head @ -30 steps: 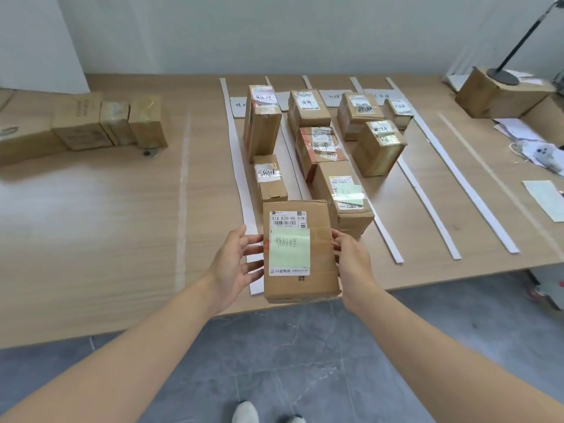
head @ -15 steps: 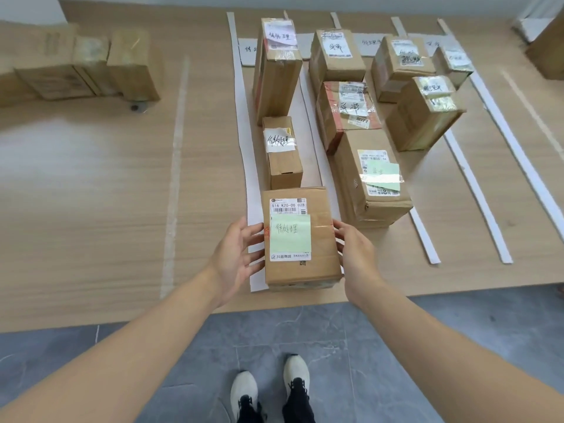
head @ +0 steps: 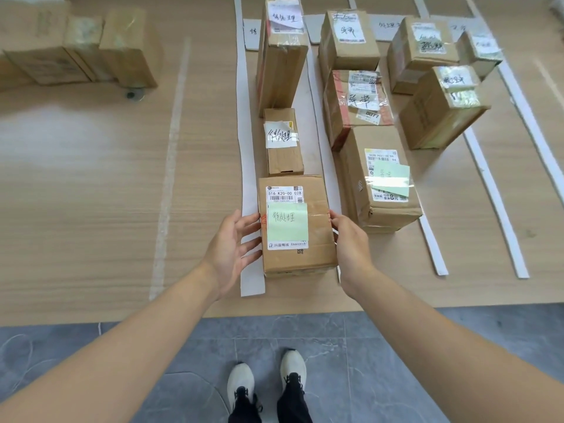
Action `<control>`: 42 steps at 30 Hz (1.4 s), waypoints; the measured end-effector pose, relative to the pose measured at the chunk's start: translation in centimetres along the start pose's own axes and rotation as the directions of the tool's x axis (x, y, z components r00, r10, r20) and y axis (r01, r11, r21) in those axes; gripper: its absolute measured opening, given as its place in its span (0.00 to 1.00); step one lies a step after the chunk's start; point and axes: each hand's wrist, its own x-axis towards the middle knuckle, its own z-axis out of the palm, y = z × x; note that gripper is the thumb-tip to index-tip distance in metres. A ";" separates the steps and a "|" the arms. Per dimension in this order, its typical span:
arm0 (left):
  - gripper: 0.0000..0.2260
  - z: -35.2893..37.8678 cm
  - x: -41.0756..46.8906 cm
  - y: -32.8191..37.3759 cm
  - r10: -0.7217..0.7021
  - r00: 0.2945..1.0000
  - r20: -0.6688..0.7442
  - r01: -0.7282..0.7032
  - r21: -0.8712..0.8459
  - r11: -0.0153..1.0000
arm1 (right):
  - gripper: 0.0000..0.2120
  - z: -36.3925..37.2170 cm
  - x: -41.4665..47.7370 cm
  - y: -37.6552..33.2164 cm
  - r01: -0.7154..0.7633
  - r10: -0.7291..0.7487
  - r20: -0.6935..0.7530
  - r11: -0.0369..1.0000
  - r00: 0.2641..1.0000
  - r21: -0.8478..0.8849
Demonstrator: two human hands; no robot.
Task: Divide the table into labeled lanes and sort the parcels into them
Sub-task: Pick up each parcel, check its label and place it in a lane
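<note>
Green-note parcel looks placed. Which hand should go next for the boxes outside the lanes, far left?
Left, probably. The left hand is open beside the parcel, on the side facing the far-left boxes; the right hand would have to cross over the parcel.

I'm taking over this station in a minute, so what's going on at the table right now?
A person is sorting parcels into lanes marked by white paper strips. The left hand and right hand rest straight fingers against the sides of the green-noted box, which sits at the near end of the leftmost lane. Two boxes stand beyond it, the other lanes hold more, and a few boxes sit apart at far left.
</note>
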 end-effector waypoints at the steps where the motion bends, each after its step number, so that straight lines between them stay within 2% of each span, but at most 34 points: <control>1: 0.22 0.1 0.0 0.1 0.005 1.000 -0.002 -0.005 0.002 1.000 | 0.16 0.1 0.0 -0.2 -0.001 0.001 0.002 1.000 1.000 -0.006; 10: 0.22 -0.3 -1.8 1.8 0.094 0.992 -0.078 -0.089 0.071 0.994 | 0.14 0.0 -1.5 -3.3 0.098 -0.099 -0.073 0.995 0.992 -0.017; 13: 0.23 -0.9 -3.5 4.1 0.156 0.982 -0.103 -0.147 0.084 0.985 | 0.17 1.4 -2.7 -5.4 0.150 -0.151 -0.061 0.988 0.987 -0.024; 16: 0.23 -2.3 -5.4 6.8 0.228 0.965 -0.131 -0.219 0.085 0.972 | 0.15 3.8 -4.8 -8.0 0.191 -0.191 -0.007 0.981 0.981 -0.030; 22: 0.25 -8.0 -9.5 11.6 0.339 0.918 -0.205 -0.332 0.071 0.941 | 0.15 11.6 -8.3 -11.0 0.292 -0.286 0.130 0.956 0.949 -0.032; 29: 0.26 -19.5 -10.8 16.9 0.360 0.894 -0.267 -0.362 0.045 0.931 | 0.18 24.8 -10.7 -11.7 0.358 -0.335 0.264 0.933 0.904 -0.041; 37: 0.26 -30.2 -7.4 25.0 0.313 0.933 -0.174 -0.298 0.109 0.948 | 0.20 37.8 -9.8 -12.7 0.343 -0.330 0.194 0.938 0.924 -0.040; 42: 0.26 -32.8 -3.3 28.3 0.272 0.952 -0.138 -0.255 0.133 0.958 | 0.19 41.3 -7.1 -13.7 0.313 -0.309 0.149 0.950 0.939 -0.005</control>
